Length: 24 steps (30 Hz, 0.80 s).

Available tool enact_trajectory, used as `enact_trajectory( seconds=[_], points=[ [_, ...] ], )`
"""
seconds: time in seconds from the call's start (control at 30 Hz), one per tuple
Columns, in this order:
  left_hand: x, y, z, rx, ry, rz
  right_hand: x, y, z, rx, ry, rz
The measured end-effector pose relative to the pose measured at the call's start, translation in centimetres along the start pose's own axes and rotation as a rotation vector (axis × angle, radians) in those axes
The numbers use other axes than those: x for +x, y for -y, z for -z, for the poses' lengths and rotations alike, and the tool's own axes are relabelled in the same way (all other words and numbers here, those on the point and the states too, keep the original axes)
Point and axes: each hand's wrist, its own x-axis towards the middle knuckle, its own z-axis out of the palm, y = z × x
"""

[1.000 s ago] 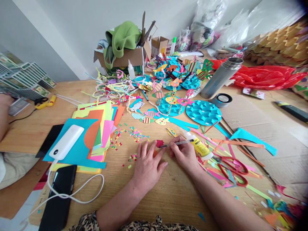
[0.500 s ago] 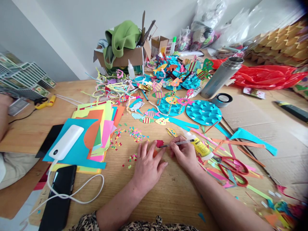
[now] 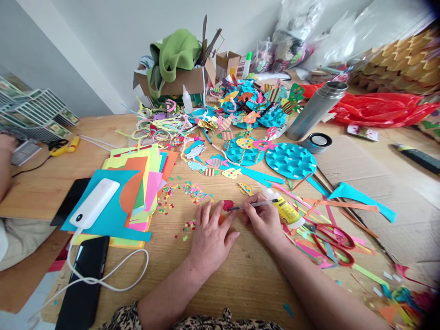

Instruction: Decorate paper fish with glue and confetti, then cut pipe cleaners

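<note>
My left hand (image 3: 212, 231) lies palm down on the wooden table, fingers spread, partly over a small orange and dark red paper piece (image 3: 228, 205). In a pinch, my right hand (image 3: 261, 216) holds a slim grey pen-like stick (image 3: 252, 204). The stick's dark tip points left and meets the paper near my left fingertips. Just right of this hand, a glue bottle with a yellow label (image 3: 288, 211) lies on its side. A yellow spotted paper fish (image 3: 245, 189) is beyond my right fingers. Paper confetti (image 3: 195, 191) lies beyond my left hand.
Red-handled scissors (image 3: 335, 243) lie among paper strips on the right. Coloured sheets (image 3: 103, 201) carry a white power bank (image 3: 95, 203), cabled near a black phone (image 3: 84, 279). Behind are paper fish, blue discs (image 3: 291, 160) and a steel flask (image 3: 316, 110). Another person's arm (image 3: 4, 160) is at far left.
My hands, the stick and the paper piece look the same. At the far left, the other person's hand and arm have shifted slightly.
</note>
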Motion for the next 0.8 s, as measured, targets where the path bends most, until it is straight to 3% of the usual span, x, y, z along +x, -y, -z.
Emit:
enact_trajectory(
  seconds=[0.8],
  points=[
    [0.03, -0.03, 0.23, 0.004, -0.010, -0.005, 0.06, 0.21, -0.15, 0.020, -0.016, 0.003]
  ],
)
